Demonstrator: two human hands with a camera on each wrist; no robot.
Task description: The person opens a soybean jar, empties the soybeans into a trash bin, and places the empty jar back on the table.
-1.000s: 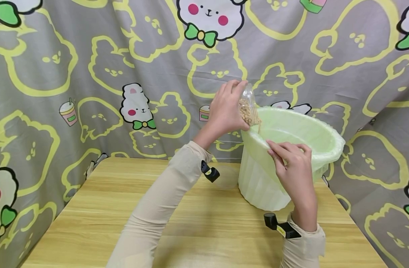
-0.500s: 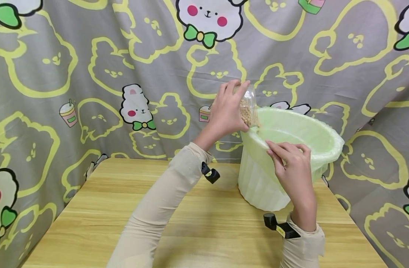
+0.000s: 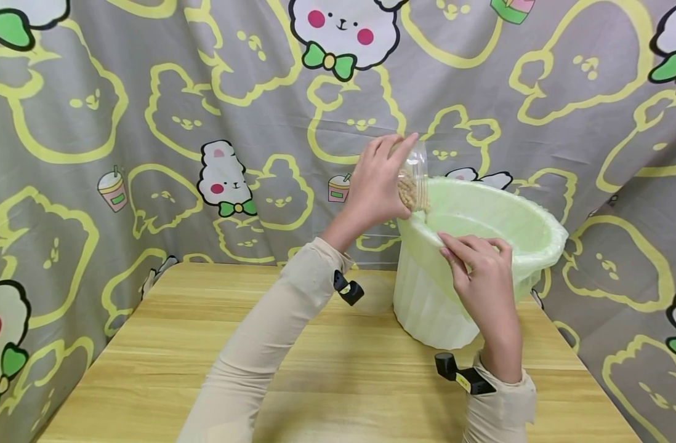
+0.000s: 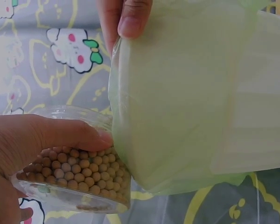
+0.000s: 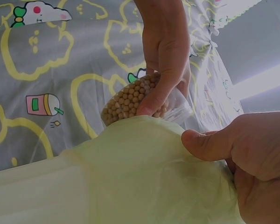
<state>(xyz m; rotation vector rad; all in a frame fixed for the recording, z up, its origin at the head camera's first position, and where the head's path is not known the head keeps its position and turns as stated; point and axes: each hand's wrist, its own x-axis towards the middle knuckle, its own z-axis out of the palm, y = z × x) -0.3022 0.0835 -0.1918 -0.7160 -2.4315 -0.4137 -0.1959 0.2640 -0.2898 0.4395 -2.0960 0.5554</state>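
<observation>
A clear jar [image 3: 417, 166] of small round beige balls [image 4: 84, 171] lies tipped over the left part of a trash can's rim. My left hand [image 3: 374, 181] grips it round the sides, thumb along the jar in the left wrist view. Some balls show at the jar's mouth, just inside the rim. The trash can [image 3: 434, 307] is pale and ribbed, with a light green trash bag [image 3: 498, 215] folded over its edge. On the near side of that rim, my right hand [image 3: 484, 277] pinches the bag-covered edge between thumb and fingers.
The trash can stands upright at the right rear of the wooden table [image 3: 166, 357]. A thin clear round disc [image 3: 375, 295] lies left of it, partly behind the left wrist strap. Close behind hangs a grey cartoon-printed curtain [image 3: 271, 203].
The left hand and jar have shifted slightly right and tipped a little further over the can. Balls were spilling from the mouth earlier. The right hand stays at the rim.
</observation>
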